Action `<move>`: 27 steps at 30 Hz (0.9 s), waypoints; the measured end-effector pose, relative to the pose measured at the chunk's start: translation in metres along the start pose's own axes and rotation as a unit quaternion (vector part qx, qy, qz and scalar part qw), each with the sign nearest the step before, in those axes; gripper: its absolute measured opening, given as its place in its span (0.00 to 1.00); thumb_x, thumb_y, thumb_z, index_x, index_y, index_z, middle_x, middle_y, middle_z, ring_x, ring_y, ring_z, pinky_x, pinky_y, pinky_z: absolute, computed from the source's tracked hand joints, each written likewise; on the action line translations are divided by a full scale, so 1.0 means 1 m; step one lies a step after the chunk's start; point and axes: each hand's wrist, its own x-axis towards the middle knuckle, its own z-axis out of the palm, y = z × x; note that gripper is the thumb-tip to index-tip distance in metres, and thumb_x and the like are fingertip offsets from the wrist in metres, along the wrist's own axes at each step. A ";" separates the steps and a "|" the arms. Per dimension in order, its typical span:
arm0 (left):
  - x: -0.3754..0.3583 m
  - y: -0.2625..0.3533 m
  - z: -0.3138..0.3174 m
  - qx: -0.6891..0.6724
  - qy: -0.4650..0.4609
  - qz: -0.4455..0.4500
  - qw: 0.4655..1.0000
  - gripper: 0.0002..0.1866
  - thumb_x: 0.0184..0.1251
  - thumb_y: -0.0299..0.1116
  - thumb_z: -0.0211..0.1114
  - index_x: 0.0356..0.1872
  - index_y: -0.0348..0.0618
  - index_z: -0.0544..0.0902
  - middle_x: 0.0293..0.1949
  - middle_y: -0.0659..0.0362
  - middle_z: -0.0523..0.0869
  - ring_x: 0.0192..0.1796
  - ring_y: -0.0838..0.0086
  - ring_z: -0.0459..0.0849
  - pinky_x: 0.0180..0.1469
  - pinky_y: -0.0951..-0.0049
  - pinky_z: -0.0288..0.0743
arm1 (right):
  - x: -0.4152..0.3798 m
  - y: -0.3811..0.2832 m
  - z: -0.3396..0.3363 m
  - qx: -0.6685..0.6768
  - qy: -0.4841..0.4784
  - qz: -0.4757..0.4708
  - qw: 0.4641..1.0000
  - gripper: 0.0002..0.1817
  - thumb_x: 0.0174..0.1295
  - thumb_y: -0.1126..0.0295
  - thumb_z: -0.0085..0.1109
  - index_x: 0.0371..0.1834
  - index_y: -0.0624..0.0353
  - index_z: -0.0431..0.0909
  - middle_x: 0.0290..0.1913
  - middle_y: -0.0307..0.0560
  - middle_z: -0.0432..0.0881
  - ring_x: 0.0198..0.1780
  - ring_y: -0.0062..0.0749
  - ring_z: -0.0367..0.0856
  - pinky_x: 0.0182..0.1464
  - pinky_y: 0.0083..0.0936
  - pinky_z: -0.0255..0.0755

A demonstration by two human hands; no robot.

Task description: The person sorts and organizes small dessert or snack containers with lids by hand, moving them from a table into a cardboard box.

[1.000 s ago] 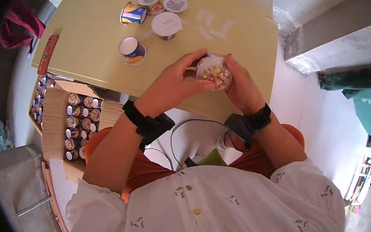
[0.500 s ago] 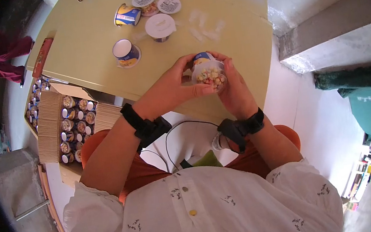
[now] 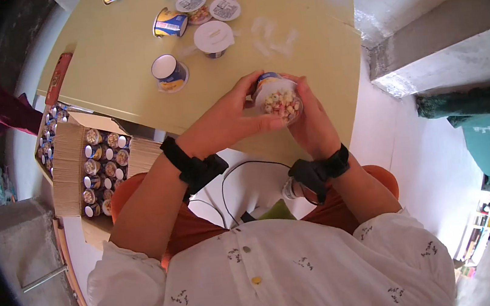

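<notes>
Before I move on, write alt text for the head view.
The left hand and right hand hold a cup of small pale and pink pieces over a yellowish table. More cups are on it; an open cardboard box at picture left holds others.

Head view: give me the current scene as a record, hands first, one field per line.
left hand: on the left side of the snack cup, thumb near its lower edge
right hand: around the snack cup's right side
held item: snack cup, clear section toward the camera, small pale and pink pieces visible inside; blue printed part behind
surface: pale yellow table
on table: blue-and-yellow printed cup, white-lidded cup, more cups beyond
beside table: open cardboard box with many cups
wrists: black strapped device on each
unclear: whether the snack cup is sealed
</notes>
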 end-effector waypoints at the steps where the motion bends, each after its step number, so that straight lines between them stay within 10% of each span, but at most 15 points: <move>1: 0.001 0.000 -0.001 0.034 -0.008 -0.009 0.999 0.46 0.60 0.45 0.77 0.72 0.33 0.61 0.66 0.52 0.71 0.67 0.69 0.72 0.70 0.68 0.66 | 0.001 0.001 0.000 0.001 0.000 0.001 1.000 0.27 0.77 0.51 0.48 0.67 0.62 0.65 0.57 0.45 0.77 0.56 0.26 0.78 0.60 0.27 0.73; 27: 0.002 0.001 -0.003 -0.066 0.010 -0.018 0.998 0.49 0.55 0.41 0.79 0.72 0.35 0.59 0.67 0.54 0.69 0.69 0.69 0.69 0.73 0.68 0.62 | 0.004 -0.003 -0.005 -0.107 -0.061 -0.049 0.991 0.41 0.63 0.59 0.68 0.74 0.64 0.57 0.65 0.49 0.70 0.65 0.33 0.72 0.69 0.29 0.66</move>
